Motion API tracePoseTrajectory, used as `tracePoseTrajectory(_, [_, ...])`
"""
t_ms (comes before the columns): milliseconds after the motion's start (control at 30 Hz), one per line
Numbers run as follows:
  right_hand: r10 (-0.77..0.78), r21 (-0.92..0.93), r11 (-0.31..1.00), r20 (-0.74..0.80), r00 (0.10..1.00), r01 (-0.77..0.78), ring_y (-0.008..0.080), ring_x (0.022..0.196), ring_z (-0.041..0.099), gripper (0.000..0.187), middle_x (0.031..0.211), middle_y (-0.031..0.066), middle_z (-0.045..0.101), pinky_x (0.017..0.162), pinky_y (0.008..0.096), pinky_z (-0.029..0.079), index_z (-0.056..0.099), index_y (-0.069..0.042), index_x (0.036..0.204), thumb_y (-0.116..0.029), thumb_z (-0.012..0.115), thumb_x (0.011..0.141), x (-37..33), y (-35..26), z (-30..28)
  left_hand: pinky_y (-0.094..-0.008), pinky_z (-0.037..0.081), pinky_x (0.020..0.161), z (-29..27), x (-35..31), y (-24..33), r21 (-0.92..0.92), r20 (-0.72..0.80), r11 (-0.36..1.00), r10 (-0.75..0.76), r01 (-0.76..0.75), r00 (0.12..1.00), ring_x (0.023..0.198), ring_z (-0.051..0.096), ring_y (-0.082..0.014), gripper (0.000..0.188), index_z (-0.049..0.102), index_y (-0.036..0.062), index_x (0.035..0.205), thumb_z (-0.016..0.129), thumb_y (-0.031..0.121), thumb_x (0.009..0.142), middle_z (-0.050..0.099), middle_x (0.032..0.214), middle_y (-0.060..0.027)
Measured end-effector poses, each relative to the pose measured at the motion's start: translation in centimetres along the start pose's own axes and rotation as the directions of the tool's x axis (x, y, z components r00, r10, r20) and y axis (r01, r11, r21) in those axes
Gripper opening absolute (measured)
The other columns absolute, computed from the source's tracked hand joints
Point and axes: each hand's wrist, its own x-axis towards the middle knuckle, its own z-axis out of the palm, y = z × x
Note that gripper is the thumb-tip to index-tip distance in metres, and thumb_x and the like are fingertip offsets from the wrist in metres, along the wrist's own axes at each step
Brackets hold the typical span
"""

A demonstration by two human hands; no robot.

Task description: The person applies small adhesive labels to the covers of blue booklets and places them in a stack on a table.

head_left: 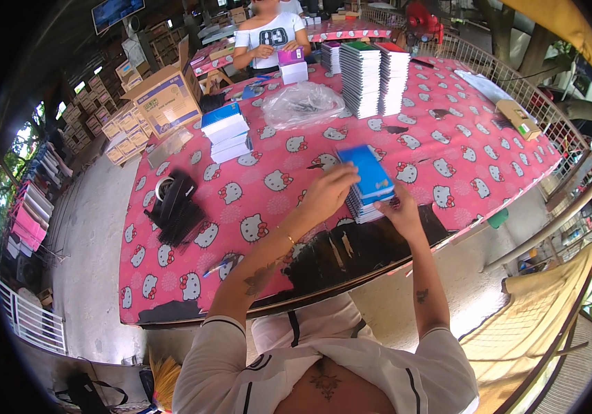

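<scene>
Squaring up a small pile seems to be the step in hand, to judge from how both hands frame the blue notebooks (pixel 367 172) near the close edge of the pink-covered table (pixel 244 181). From where I stand, the left hand (pixel 332 188) is slightly blurred, its fingers bent over the left side of the top cover; I can't tell whether its thumb pinches anything underneath. The right hand (pixel 401 210) curls in around the near right corner, seemingly closed on it with little gap. Spiral edges show below the cover, facing the person. Farther off stand another blue-topped stack (pixel 227 134), a crumpled clear plastic bag (pixel 301 105) and a tall green-topped stack (pixel 361 83). I'd say the next move calls for even pressure from both sides, keeping the edges flush.
</scene>
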Motion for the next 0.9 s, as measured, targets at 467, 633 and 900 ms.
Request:
tracePoseTrajectory(467, [-0.528,-0.264,0.842,-0.217,0.821,0.471,0.0354,0.133,0.049,0.093,0.147,0.0237,0.045,0.108,0.0445,0.041,0.035,0.0,0.15,-0.015,0.087,0.075,-0.7,-9.7,1.1,-0.032,0.055,0.082,-3.9,8.2,7.8,-0.53,0.127,0.648,-0.577,0.547,0.807,0.099,0.064,-0.0121,0.031,0.058,0.0021,0.121,0.069,0.013,0.094,0.068,0.106,-0.0082])
tracePoseTrajectory(633, [-0.019,0.592,0.766,-0.367,0.93,0.249,0.0195,0.119,0.057,0.066,0.135,0.016,0.055,0.101,0.0351,0.048,0.032,-0.001,0.151,-0.001,0.064,0.093,0.9,-8.9,-0.3,-0.0308,0.047,0.093,-1.7,9.3,4.4,-0.144,-0.142,0.968,-0.227,0.207,0.963,0.11,0.06,-0.0185,0.038,0.061,0.0088,0.133,0.066,0.015,0.096,0.062,0.121,-0.0115])
tracePoseTrajectory(900, [0.216,0.394,0.906,-0.117,0.969,-0.154,0.018,0.106,0.066,0.034,0.116,0.0112,0.069,0.093,0.0324,0.052,0.064,0.002,0.126,-0.01,0.067,0.094,2.4,-2.0,-1.4,-0.033,0.048,0.083,3.7,6.4,-4.3,-0.27,0.122,0.904,-0.309,0.331,0.943,0.1,0.061,-0.0236,0.031,0.072,0.0139,0.121,0.065,0.009,0.091,0.063,0.106,-0.0104])
